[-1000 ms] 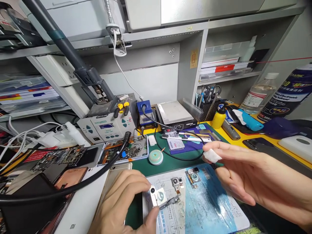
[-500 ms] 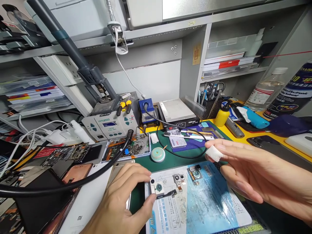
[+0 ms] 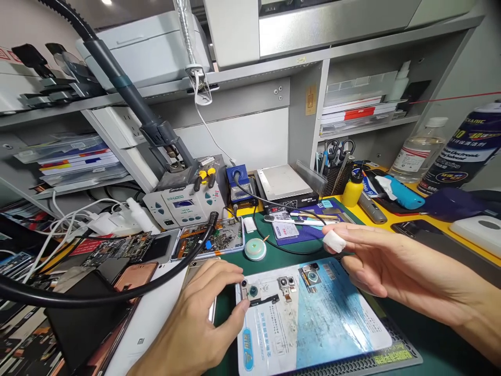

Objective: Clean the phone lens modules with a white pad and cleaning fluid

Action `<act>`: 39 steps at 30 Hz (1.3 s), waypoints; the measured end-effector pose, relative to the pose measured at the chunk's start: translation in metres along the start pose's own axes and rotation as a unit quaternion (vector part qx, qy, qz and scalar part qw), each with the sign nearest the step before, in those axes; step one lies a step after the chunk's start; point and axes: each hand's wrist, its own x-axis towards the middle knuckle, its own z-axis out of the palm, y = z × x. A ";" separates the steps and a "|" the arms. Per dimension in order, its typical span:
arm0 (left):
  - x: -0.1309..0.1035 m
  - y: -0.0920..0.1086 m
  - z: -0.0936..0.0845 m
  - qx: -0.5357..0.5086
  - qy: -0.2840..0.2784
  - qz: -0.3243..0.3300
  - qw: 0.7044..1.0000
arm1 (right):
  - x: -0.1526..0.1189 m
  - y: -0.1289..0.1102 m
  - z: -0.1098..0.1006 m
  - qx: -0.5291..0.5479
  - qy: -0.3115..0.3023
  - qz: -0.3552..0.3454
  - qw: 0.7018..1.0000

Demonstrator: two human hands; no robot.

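Observation:
My left hand (image 3: 207,308) has its thumb and forefinger pinched on the left side of a small phone camera module (image 3: 254,291) with a dark round lens and a black flex strip. The module lies on a blue and white printed mat (image 3: 332,324). In my right hand (image 3: 376,256), a folded white cotton pad (image 3: 334,242) is held between fingers and thumb, raised over the mat's far right part. A double-lens camera module (image 3: 286,284) and another round-lensed camera module (image 3: 312,277) lie farther right on the mat.
A round green-topped container (image 3: 255,249) stands behind the mat. A tray of small parts (image 3: 230,237) lies at its left, crossed by a thick black hose (image 3: 172,274). A white phone back (image 3: 144,324) is left of my arm. A yellow bottle (image 3: 353,190) stands at the right rear.
The view has tilted up and shifted a little. My right hand with the cotton pad has come slightly left, nearer the mat. My left hand stays at the camera module.

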 end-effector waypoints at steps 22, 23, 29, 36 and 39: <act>-0.001 -0.004 -0.002 0.028 0.006 0.002 1.000 | 0.002 -0.006 0.002 0.017 -0.023 -0.031 0.999; -0.001 -0.004 -0.002 0.032 0.006 0.006 0.999 | 0.002 -0.006 0.002 0.018 -0.025 -0.034 0.999; -0.001 -0.008 0.000 0.051 0.021 0.028 0.998 | 0.004 -0.004 0.000 0.021 -0.032 -0.050 0.998; -0.003 -0.016 0.005 0.063 0.046 0.052 0.996 | 0.000 -0.003 0.003 0.019 -0.026 -0.060 0.998; -0.003 -0.018 0.004 0.067 0.049 0.057 0.995 | -0.001 -0.002 0.005 0.019 -0.018 -0.061 0.998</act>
